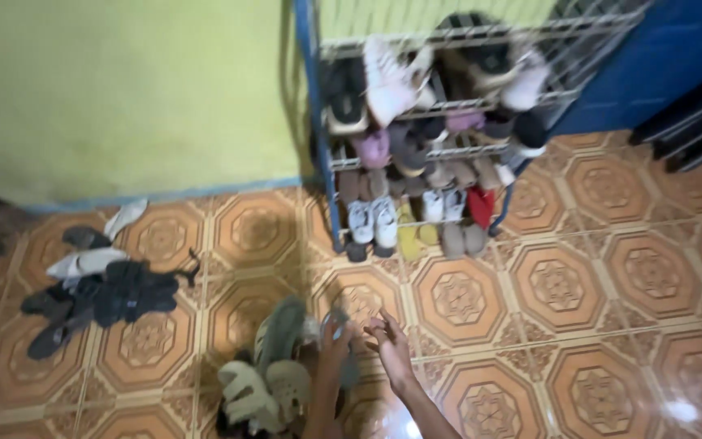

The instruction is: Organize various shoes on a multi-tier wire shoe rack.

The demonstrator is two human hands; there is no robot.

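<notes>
Looking down from the head camera, we saw our two hands low over the tiled floor (578, 284), in front of the shoe rack (448, 130). Our left hand (335, 341) touched a grey shoe (336, 323) at the edge of a pile of pale green sandals (266, 382), which lay on the floor well in front of the rack. The picture was too blurry there, so we could not tell if the fingers were closed on the shoe. Our right hand (392, 345) was just beside the pile, with its fingers spread wide and holding nothing. The rack stood against the green wall (123, 89), full of shoes. Far to the left of the rack lay a heap of dark sandals (99, 297).
</notes>
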